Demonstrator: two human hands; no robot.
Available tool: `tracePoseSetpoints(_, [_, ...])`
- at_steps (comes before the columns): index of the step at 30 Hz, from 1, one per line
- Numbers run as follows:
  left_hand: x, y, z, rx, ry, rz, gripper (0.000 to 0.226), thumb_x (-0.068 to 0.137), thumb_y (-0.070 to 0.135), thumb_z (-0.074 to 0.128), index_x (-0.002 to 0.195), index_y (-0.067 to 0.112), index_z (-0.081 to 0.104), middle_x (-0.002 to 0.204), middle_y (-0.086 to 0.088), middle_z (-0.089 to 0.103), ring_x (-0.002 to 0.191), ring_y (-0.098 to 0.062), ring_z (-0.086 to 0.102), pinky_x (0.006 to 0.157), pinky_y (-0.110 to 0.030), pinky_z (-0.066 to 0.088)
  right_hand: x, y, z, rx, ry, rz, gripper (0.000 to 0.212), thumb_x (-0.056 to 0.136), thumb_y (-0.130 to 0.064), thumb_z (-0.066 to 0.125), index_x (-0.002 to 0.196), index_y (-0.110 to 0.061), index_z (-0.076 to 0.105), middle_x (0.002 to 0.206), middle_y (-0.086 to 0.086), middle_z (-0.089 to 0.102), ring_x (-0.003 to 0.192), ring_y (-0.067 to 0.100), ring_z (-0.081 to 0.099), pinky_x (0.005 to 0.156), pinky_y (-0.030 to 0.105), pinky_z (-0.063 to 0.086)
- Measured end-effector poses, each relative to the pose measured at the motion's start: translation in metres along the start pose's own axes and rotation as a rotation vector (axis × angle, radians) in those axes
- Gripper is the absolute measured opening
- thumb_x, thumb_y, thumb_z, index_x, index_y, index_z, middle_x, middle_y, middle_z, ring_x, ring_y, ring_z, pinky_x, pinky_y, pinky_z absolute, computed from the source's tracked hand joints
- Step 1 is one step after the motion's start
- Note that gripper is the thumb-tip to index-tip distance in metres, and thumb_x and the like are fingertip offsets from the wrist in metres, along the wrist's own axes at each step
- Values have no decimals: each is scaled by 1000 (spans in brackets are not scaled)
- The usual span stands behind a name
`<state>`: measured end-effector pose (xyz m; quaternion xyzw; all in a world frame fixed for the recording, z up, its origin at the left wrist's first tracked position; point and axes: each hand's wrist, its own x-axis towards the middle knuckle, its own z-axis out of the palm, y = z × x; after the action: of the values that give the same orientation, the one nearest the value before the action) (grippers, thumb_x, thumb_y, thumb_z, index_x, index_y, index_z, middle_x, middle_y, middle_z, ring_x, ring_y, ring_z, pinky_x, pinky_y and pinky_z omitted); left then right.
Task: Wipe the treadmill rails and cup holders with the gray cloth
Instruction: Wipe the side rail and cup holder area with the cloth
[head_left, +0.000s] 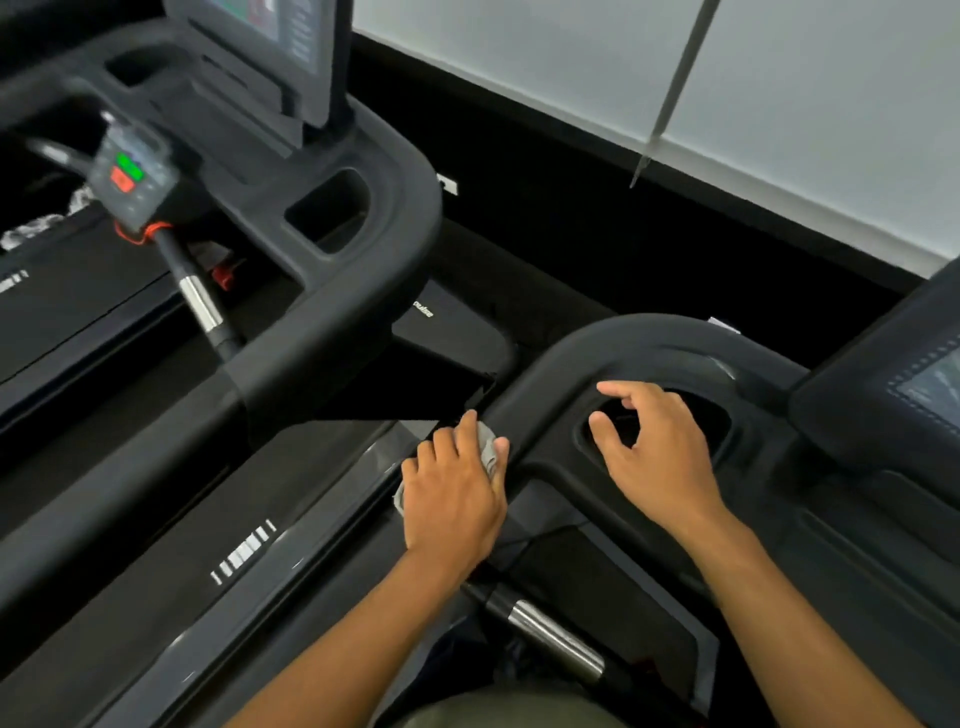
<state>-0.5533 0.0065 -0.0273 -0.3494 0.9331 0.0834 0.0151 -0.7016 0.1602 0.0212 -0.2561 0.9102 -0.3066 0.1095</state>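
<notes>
While clutching gray cloth (488, 453), left hand (454, 496) against rail (524, 410) (palm down).

White wall panels (779, 78), black baseboard (571, 171), neighbouring treadmill's red-and-green control pad (130, 174)

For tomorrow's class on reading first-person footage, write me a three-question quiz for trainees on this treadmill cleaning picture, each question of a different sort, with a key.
1. True or false: the gray cloth is under the right hand.
2. Multiple choice: where are the right hand's fingers? A) over the cup holder opening; B) on the red button of the far treadmill; C) gripping the chrome bar.
3. Fill in: the left hand presses the cloth against the near treadmill's ____.

Key: 1 false, it is under the left hand. 2 A. 3 rail.
</notes>
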Motion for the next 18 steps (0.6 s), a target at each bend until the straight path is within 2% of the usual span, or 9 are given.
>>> tracePoseSetpoints(4, [62, 59, 7, -18, 31, 97, 63, 107, 55, 33, 145, 9, 55, 112, -16, 70, 94, -38, 69, 78, -51, 54, -12, 20, -13, -53, 67, 93, 37, 97, -34, 66, 133, -26, 64, 130, -10, 65, 123, 14, 55, 100, 32, 45])
tracePoseSetpoints(8, [118, 116, 10, -47, 42, 206, 62, 107, 56, 31, 141, 10, 56, 117, -19, 69, 98, -42, 68, 80, -53, 54, -28, 37, -28, -50, 122, 174, 36, 97, -33, 66, 132, -26, 63, 130, -10, 65, 122, 13, 55, 100, 32, 46])
tracePoseSetpoints(11, [147, 157, 12, -26, 33, 344, 60, 109, 55, 27, 139, 12, 57, 121, -18, 69, 102, -42, 67, 87, -53, 51, -41, 48, -36, -51, 147, 223, 35, 98, -33, 66, 132, -26, 63, 129, -11, 65, 118, 10, 54, 97, 25, 41])
tracePoseSetpoints(15, [166, 207, 23, -3, 55, 521, 64, 108, 55, 21, 144, 13, 55, 126, -17, 69, 111, -40, 65, 98, -55, 46, -57, 61, -42, -33, 188, 291, 35, 98, -33, 66, 131, -25, 64, 127, -10, 66, 116, 11, 55, 98, 26, 43])
tracePoseSetpoints(18, [161, 239, 35, -23, 80, 630, 73, 107, 55, 15, 157, 11, 43, 141, -20, 62, 135, -41, 54, 119, -55, 34, -67, 66, -46, -10, 219, 321, 33, 98, -32, 66, 130, -25, 65, 125, -10, 67, 114, 12, 56, 94, 24, 41])
